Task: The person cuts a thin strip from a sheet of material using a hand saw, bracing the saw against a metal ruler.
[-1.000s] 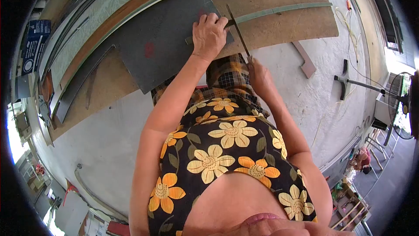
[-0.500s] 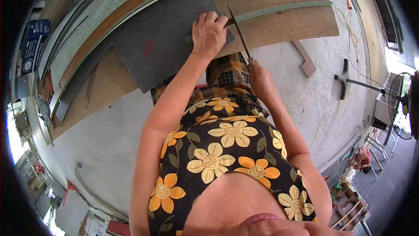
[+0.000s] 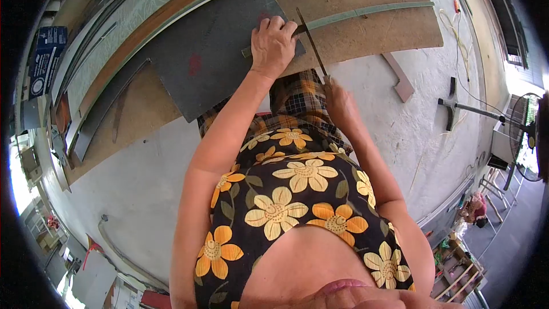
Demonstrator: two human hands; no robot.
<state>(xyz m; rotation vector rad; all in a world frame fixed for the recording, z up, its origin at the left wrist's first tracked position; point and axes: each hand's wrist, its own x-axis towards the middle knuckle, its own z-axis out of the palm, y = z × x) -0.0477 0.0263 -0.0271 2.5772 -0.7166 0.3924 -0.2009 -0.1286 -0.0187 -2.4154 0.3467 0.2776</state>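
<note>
My left hand is closed over a narrow green-grey strip, pressing it down on a dark grey board. The strip's short end shows left of my fingers, and its long part runs off to the right over a brown board. In my right hand is the handle of a thin, long-bladed handsaw. Its blade crosses the strip just right of my left fingertips, with the tip pointing away from me. The exact contact between teeth and strip is too small to make out.
Long strips and panels lie stacked at the left. An angled flat piece rests on the floor to the right, near a standing fan. A blue box stands far left; another person is at lower right.
The saw and my right hand have shifted very slightly to the left. My left hand stays on the strip in nearly the same place.
</note>
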